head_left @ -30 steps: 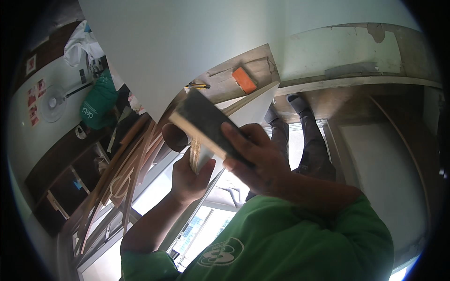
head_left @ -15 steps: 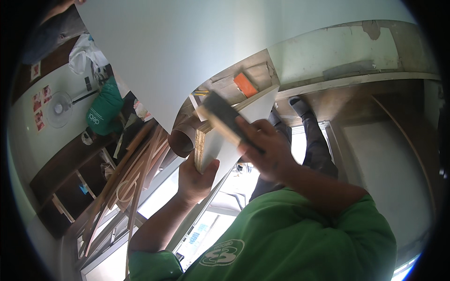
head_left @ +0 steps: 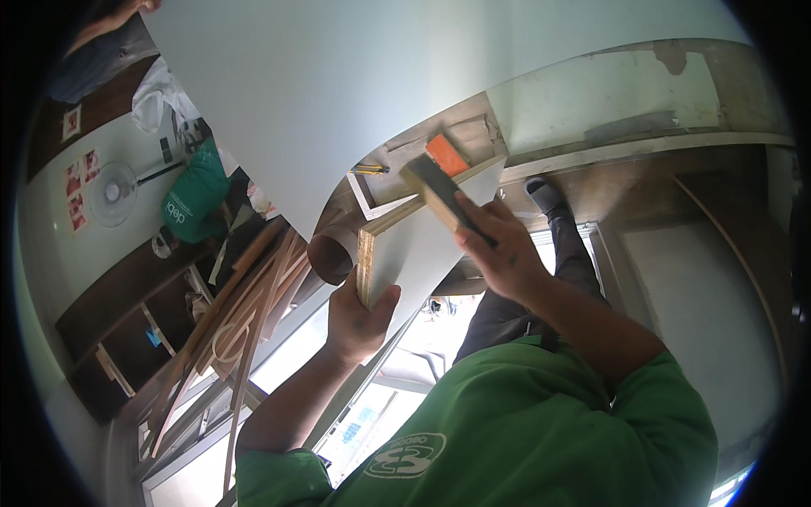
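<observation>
My left hand [head_left: 358,321] grips the near end of a white-faced board [head_left: 414,245] with raw wooden edges, thumb on its face and fingers wrapped around behind. In my right hand [head_left: 511,253] is a long sanding block [head_left: 446,201], dark on one face and pale wood on the side. The block lies across the board's upper edge, partway along its length; whether it touches the edge is hard to tell. Behind the board, an orange block [head_left: 448,154] and a yellow utility knife [head_left: 369,169] lie on a brown surface.
A large white panel [head_left: 338,76] fills the upper middle. Beside the board is a brown tube [head_left: 331,256]. Long wooden strips [head_left: 236,313] lean at the left, near a green bag [head_left: 196,194] and a fan [head_left: 112,193]. Another person's hand [head_left: 118,19] shows at the upper left.
My right hand has moved the sanding block to the right along the board's edge, away from my left hand. My left hand keeps its hold on the board.
</observation>
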Motion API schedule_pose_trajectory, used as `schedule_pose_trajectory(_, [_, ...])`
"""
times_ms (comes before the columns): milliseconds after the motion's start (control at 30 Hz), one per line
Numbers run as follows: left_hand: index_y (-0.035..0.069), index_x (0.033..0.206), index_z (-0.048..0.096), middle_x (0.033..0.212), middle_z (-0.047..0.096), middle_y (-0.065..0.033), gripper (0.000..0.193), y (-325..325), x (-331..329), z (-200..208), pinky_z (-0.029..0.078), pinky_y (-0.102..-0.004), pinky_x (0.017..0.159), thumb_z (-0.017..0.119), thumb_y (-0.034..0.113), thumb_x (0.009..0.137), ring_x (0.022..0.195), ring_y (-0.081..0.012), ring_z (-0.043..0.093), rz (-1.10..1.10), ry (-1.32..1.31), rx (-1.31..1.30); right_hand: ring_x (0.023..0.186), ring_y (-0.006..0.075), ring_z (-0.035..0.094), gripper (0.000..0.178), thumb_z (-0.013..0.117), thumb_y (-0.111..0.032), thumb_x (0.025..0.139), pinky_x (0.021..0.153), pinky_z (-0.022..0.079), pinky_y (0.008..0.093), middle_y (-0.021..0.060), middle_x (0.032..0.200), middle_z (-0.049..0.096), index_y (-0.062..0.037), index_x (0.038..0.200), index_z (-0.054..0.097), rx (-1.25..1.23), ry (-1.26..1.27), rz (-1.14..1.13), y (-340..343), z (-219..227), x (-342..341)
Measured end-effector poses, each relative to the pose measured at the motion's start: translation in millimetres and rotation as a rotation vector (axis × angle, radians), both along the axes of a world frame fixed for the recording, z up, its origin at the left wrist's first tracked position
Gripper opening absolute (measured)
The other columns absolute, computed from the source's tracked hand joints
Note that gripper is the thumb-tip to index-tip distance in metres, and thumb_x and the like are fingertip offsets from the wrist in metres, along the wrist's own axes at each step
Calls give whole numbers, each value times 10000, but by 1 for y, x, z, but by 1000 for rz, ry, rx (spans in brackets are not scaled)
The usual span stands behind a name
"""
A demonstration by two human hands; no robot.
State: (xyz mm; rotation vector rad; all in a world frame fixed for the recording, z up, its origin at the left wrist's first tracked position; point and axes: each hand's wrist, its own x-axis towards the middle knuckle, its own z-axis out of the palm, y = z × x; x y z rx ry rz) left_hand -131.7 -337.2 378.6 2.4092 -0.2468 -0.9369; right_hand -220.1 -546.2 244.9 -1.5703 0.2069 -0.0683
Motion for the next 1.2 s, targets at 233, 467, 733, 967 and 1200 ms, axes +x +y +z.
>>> schedule_pose_trajectory(233, [-24,1147,604,870,718,-158,327,1,1,0,543,-345,730,679,193,914,786,-238,714,16,-1,-7,884,274,610,552,649,-254,961,784,517,379,180,1000,589,-28,1448,518,-65,33,65,-4,8,1])
schedule_pose_trajectory(467, [-35,1202,593,920,720,-124,361,13,11,-8,534,-317,771,673,185,927,838,-183,689,24,9,-84,839,225,614,528,633,-289,989,751,516,349,143,966,583,-48,1447,530,-1,141,79,-7,-30,0])
schedule_pose_trajectory(733, [-66,1186,595,973,692,-108,312,9,14,-6,516,-306,814,640,100,925,899,-175,657,77,32,-118,851,339,636,536,596,-390,996,755,516,430,197,984,600,-98,1442,543,-44,280,-159,18,-149,-4])
schedule_pose_trajectory(967, [-89,1281,541,1150,651,-126,406,2,30,-11,466,-319,949,648,91,933,1070,-180,603,34,47,-204,833,439,650,571,526,-466,993,799,526,505,253,867,659,-53,1383,588,-249,600,-235,8,-348,-14])
schedule_pose_trajectory(1200, [-59,1260,550,1105,643,-100,401,19,23,-7,479,-299,899,679,73,904,1005,-163,604,64,73,-196,786,331,651,516,569,-444,992,756,549,435,179,900,612,-166,1427,569,-71,410,8,0,-161,24])
